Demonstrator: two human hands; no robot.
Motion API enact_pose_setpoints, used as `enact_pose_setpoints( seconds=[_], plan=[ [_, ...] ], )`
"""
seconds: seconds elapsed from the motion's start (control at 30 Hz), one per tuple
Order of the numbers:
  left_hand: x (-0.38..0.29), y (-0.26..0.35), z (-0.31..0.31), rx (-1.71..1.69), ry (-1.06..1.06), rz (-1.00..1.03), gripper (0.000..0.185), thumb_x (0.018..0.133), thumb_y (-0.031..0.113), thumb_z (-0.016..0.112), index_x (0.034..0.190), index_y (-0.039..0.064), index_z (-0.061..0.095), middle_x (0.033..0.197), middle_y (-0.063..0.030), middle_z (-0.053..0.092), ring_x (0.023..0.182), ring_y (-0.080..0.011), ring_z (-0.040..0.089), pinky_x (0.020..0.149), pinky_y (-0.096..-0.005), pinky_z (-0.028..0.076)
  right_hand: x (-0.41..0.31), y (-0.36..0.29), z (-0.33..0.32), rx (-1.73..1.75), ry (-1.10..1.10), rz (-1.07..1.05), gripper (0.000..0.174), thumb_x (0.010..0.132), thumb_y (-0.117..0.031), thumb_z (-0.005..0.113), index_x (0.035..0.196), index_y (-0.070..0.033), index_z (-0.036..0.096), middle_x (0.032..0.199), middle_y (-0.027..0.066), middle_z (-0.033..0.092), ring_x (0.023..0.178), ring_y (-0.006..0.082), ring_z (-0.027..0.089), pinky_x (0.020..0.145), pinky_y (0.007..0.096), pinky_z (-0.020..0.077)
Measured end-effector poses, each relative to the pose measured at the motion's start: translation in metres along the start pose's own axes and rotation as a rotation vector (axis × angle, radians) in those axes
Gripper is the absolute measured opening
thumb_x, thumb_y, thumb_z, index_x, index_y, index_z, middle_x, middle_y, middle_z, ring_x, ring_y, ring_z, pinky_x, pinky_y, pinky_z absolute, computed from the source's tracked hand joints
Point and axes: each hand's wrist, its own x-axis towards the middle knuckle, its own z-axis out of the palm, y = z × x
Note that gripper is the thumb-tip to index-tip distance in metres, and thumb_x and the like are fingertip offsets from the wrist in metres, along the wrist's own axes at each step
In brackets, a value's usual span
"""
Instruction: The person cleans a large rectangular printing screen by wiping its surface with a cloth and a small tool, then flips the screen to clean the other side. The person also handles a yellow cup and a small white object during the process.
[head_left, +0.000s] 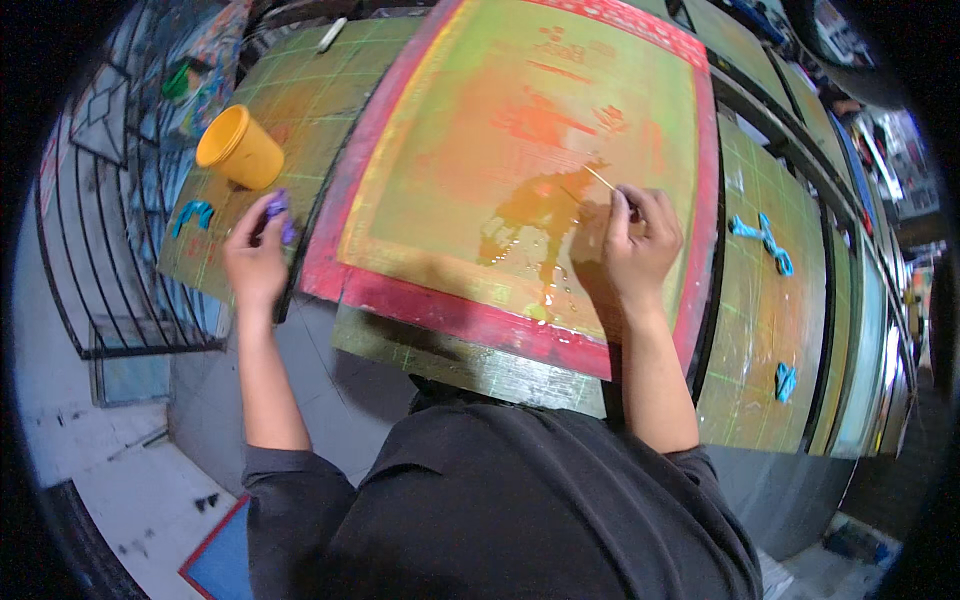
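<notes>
Between the thumb and fingers of my right hand (641, 244) is a thin pale stick (599, 177), its tip slanting up and left over a screen-printing screen (442, 135). The screen has a pink-red border and a yellow-green mesh with orange stains. A wet patch (536, 202) spreads across its lower middle, with drops running to the near edge. Off the screen's left side, my left hand (257, 244) grips a crumpled purple cloth (280, 217). Just beyond that hand a yellow plastic cup (251, 150) stands tilted in view on the greenish board.
Blue cloth scraps lie on the left board (193, 216) and on the right board (761, 375), including a knotted strip (765, 238). A white bar (331, 34) rests at the far left. Black metal racks (135, 285) stand at the left.
</notes>
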Motion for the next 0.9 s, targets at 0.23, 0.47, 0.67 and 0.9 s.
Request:
enact_pose_setpoints(
  seconds=[0.23,0.47,0.67,0.9],
  plan=[
    [-0.054,0.102,0.165,0.001,-0.522,0.653,0.022,0.074,0.007,0.062,0.095,0.010,0.065,0.088,-0.0077,0.063,0.084,-0.0242,0.058,0.075,-0.0356,0.044,0.003,-0.003,-0.006,-0.008,0.027,0.038,0.006,0.072,-0.008,0.064,0.077,-0.010,0.063,0.068,0.0025,0.054,0.061,0.0181,0.053,0.061,0.0316,0.0323],
    [-0.004,0.094,0.221,0.150,-0.417,0.759,0.015,0.071,0.008,0.064,0.084,0.013,0.068,0.077,-0.0031,0.064,0.078,-0.0241,0.059,0.070,-0.0355,0.045,0.006,0.004,-0.007,-0.015,0.102,0.045,0.007,0.070,-0.008,0.063,0.077,-0.011,0.062,0.068,0.0022,0.054,0.062,0.0184,0.053,0.061,0.0327,0.0315],
    [0.013,0.079,0.201,0.201,-0.238,0.759,0.018,0.070,0.004,0.063,0.086,0.011,0.068,0.078,-0.0061,0.065,0.073,-0.0240,0.060,0.069,-0.0357,0.048,0.007,0.002,-0.006,-0.031,0.120,0.007,0.008,0.069,-0.007,0.063,0.076,-0.011,0.061,0.070,0.0032,0.055,0.066,0.0204,0.054,0.062,0.0333,0.0322],
    [0.033,0.060,0.063,-0.051,0.034,0.154,0.024,0.079,0.003,0.060,0.103,0.002,0.064,0.101,-0.0073,0.064,0.091,-0.0125,0.059,0.081,-0.0262,0.046,0.003,0.011,-0.009,-0.091,0.050,0.000,0.008,0.071,-0.008,0.062,0.078,-0.011,0.062,0.071,0.0034,0.055,0.067,0.0203,0.054,0.063,0.0332,0.0325]
  ],
)
